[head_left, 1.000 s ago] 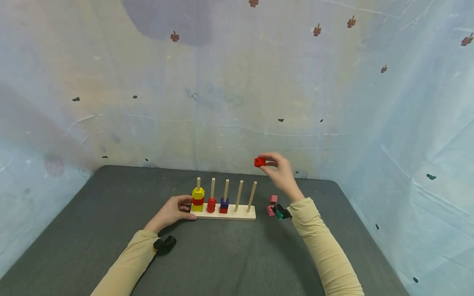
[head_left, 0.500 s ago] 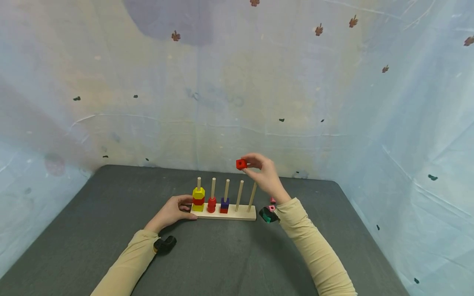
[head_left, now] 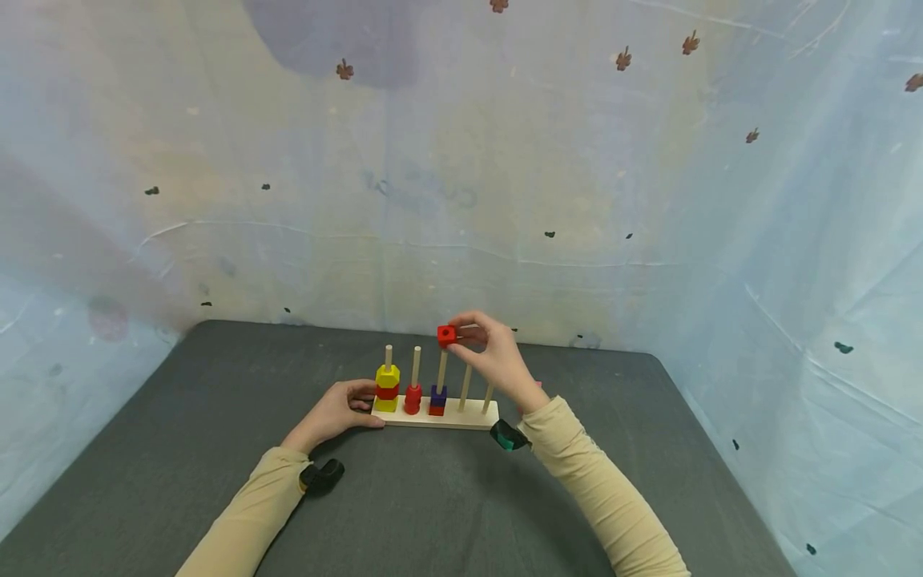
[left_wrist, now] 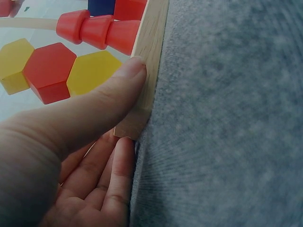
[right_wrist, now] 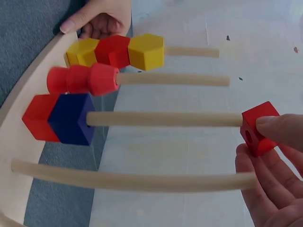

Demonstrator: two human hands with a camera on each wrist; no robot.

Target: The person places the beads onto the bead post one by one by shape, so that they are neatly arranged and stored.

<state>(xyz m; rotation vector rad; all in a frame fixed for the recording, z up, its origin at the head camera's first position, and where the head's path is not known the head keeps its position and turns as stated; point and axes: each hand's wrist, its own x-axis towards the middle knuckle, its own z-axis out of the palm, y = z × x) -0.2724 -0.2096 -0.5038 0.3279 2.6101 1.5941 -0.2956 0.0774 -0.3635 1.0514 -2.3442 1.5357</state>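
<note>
My right hand [head_left: 497, 357] pinches a red cube [head_left: 446, 336] with a hole through it, at the tip of the third peg [head_left: 442, 370]. In the right wrist view the cube [right_wrist: 259, 127] looks tilted against the peg's end; whether the peg has entered a hole I cannot tell. Lower on that peg, a dark blue cube [head_left: 438, 394] sits over a red one. My left hand [head_left: 335, 413] grips the left end of the wooden peg base [head_left: 461, 420], thumb on its front edge. Beside it, yellow and red hexagonal beads [head_left: 387, 385] fill the first peg's lower part.
Red rounded beads [head_left: 413, 399] sit on the second peg. Two bare pegs stand at the right, partly behind my right hand. A pink block [head_left: 538, 385] shows slightly behind my right wrist. The dark table [head_left: 404, 497] ends at a pale hanging sheet [head_left: 461, 160].
My right hand has carried the red cube leftward and a little down, from beyond the right end of the base to the third peg's tip. My left hand has stayed put.
</note>
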